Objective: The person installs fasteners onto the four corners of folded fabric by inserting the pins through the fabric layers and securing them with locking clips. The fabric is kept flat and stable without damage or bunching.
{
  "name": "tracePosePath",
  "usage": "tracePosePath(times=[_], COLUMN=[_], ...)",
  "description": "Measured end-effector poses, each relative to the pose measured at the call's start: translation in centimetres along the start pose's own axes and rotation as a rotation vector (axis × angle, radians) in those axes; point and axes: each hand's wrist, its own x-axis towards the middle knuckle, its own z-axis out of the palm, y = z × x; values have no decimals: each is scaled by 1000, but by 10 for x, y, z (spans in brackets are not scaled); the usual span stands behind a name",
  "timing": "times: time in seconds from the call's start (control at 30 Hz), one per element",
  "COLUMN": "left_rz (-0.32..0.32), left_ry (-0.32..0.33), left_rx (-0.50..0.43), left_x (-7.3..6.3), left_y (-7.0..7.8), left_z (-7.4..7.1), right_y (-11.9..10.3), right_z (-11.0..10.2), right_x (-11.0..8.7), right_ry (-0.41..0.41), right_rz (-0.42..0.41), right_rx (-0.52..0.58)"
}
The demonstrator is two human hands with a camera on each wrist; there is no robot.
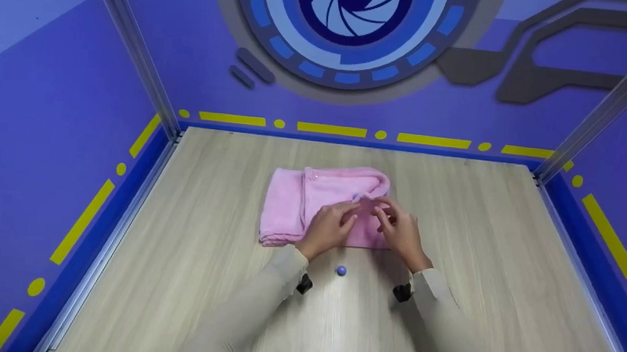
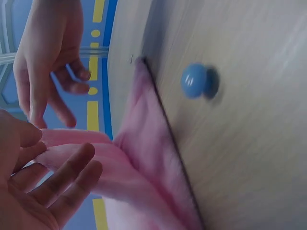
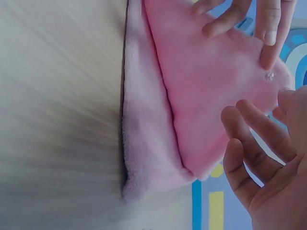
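Observation:
A folded pink fleece cloth (image 1: 284,204) lies on the table, its near flap lifted between both hands. My left hand (image 1: 326,229) pinches the flap's raised edge with thumb and index finger, the other fingers spread. My right hand (image 1: 401,234) holds the same edge just to the right, its fingertips close to the left ones and its other fingers loosely bent. In the right wrist view a small clear plastic piece (image 3: 269,76) sits on the cloth by the left fingertips. A bit of blue (image 1: 356,196) shows at the raised edge in the head view.
A small shiny blue ball-shaped knob (image 2: 194,80) rests on the wooden table (image 1: 201,278), on the near side of the cloth between the wrists. Blue panels (image 1: 45,140) with yellow marks and metal posts (image 1: 135,47) enclose the table at the back and both sides.

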Motion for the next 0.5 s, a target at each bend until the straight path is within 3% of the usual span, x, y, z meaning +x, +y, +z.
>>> tracePosePath(times=[0.17,0.5], left_rz=[-7,-18], left_ry=[54,72], left_rx=[71,217], left_x=[9,23], left_y=[-10,-32], left_z=[-13,-32], right_y=[2,6], right_z=[-3,-6], right_x=[-2,-6], right_ry=[5,6], right_rz=[12,-6], right_rx=[1,-27])
